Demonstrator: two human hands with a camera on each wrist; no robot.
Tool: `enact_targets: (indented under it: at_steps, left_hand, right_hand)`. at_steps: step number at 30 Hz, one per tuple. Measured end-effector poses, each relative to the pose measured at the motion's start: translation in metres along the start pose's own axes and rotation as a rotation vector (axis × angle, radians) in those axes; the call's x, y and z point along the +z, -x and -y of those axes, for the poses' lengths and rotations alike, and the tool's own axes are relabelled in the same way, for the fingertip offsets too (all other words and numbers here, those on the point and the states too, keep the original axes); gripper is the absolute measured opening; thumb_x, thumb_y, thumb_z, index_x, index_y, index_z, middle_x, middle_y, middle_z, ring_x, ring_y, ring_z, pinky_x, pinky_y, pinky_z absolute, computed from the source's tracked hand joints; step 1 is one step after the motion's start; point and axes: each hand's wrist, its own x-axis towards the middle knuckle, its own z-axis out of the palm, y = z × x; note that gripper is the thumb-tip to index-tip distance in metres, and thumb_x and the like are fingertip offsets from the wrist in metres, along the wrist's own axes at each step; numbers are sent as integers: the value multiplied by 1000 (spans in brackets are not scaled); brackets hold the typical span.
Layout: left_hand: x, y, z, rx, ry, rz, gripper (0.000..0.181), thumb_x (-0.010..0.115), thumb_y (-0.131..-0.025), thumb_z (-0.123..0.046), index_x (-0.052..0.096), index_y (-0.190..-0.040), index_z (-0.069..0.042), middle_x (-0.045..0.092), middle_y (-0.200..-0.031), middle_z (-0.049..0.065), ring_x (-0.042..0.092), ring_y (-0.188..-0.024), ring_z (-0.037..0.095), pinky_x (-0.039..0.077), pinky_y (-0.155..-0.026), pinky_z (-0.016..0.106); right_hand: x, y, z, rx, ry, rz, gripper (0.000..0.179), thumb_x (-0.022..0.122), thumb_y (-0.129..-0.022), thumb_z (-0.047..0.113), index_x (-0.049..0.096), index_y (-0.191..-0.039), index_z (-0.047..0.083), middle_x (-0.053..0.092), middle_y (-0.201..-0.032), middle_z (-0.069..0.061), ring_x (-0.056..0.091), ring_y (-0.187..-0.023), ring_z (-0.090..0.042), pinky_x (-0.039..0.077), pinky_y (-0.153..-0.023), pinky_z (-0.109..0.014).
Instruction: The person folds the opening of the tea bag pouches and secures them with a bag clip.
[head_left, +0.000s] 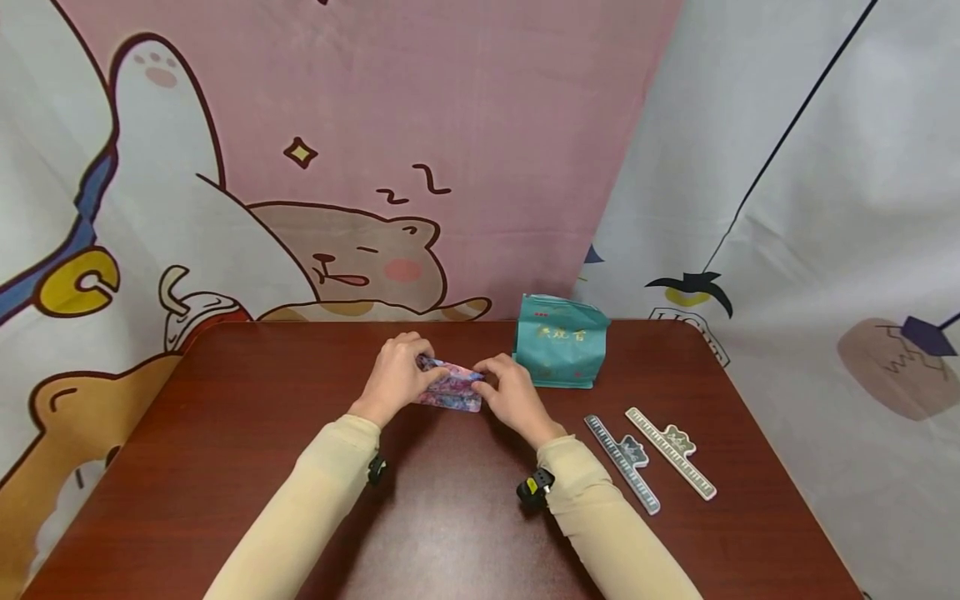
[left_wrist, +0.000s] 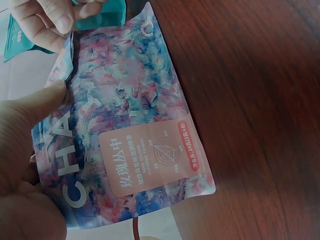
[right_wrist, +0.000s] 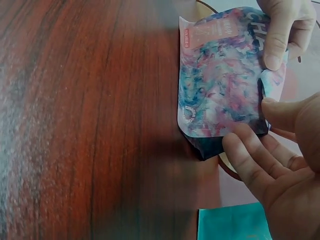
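Note:
Both hands hold a tea bag pouch (head_left: 453, 398), painted in pink, blue and purple, over the middle of the table. My left hand (head_left: 397, 372) grips one end of its top, the thumb pressed on the front near the large letters in the left wrist view. My right hand (head_left: 519, 400) pinches the other end; in the right wrist view its thumb lies at the top edge and its fingers (right_wrist: 250, 157) touch the side. Part of the pouch's top edge is folded over between the hands. A pink label (left_wrist: 145, 157) shows on the front.
A teal pouch (head_left: 562, 346) stands upright behind my right hand. To the right lie a grey long clip (head_left: 622, 462) and a cream long clip (head_left: 671, 454), both with a piano-key pattern. A cartoon-printed curtain (head_left: 510, 150) hangs behind the dark red-brown table (head_left: 247, 467).

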Motion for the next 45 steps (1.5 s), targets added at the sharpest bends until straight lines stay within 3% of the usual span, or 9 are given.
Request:
enact_targets:
  at_steps: [17, 31, 45]
  left_hand:
    - [-2, 0, -3, -59, 17, 42, 28, 93, -78, -26, 75, -85, -5, 63, -83, 5, 61, -80, 24, 56, -75, 41]
    - [-1, 0, -3, -63, 24, 40, 30, 94, -77, -24, 74, -86, -3, 63, -83, 6, 60, -81, 26, 55, -77, 43]
    - [1, -1, -1, -62, 22, 37, 31, 94, -77, -23, 74, -88, -2, 64, -85, 7, 60, -82, 27, 55, -77, 43]
  right_hand:
    - [-21, 14, -4, 13, 10, 17, 25, 76, -94, 9, 73, -118, 1, 67, -113, -14, 63, -95, -30, 54, -82, -45]
    - [-48, 35, -16, 19, 32, 3, 30, 76, -94, 11, 71, -123, 2, 68, -115, -12, 67, -96, -31, 56, -84, -46]
    - [-60, 52, -30, 22, 49, -8, 33, 78, -92, 9, 71, -122, -1, 68, -112, -15, 66, -91, -31, 55, -79, -43]
